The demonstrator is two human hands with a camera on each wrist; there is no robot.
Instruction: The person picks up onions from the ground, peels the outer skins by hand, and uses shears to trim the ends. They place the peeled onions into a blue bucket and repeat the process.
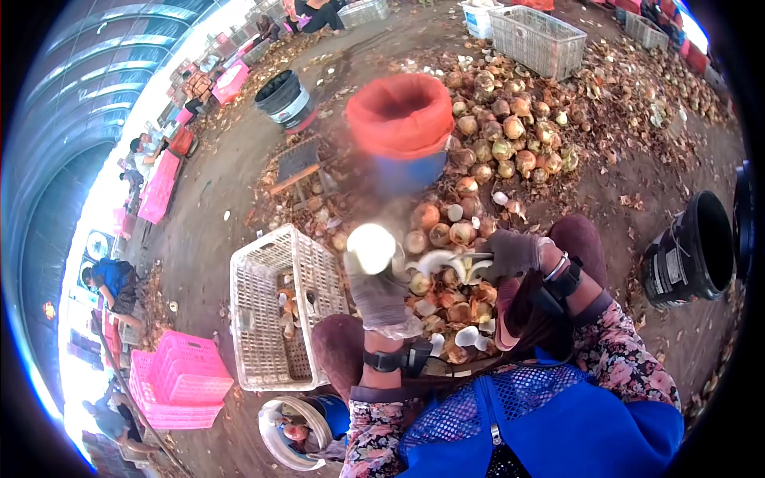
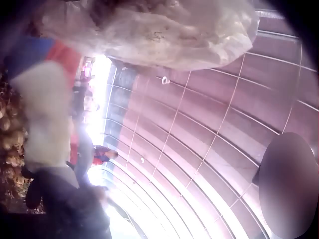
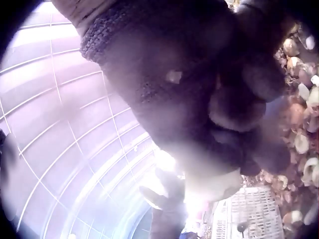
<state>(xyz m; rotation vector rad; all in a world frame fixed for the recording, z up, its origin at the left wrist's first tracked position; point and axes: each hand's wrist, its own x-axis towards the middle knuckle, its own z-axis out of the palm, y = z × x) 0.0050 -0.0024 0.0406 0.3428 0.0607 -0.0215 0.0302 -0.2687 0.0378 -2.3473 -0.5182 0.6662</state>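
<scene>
My gloved left hand [image 1: 378, 299] holds up a peeled onion [image 1: 371, 248], bright white and washed out by glare. The gloved right hand [image 1: 516, 255] has its fingers curled around a knife, whose thin metal blade [image 1: 473, 256] points left; the handle is hidden in the fist. Curved white onion layers [image 1: 434, 260] show blurred between the hands. In the right wrist view the curled glove fingers [image 3: 237, 107] fill the middle, with a pale onion piece [image 3: 212, 185] beyond. Below the hands lie onions and loose skins [image 1: 456, 312].
A white plastic crate [image 1: 239, 319] stands left of my knees. Ahead is a blue bucket lined with a red bag [image 1: 374, 111], beside a large onion heap [image 1: 518, 135]. Black buckets [image 1: 665, 267] stand right, pink crates [image 1: 179, 370] left. Other people [image 1: 115, 279] sit along the left side.
</scene>
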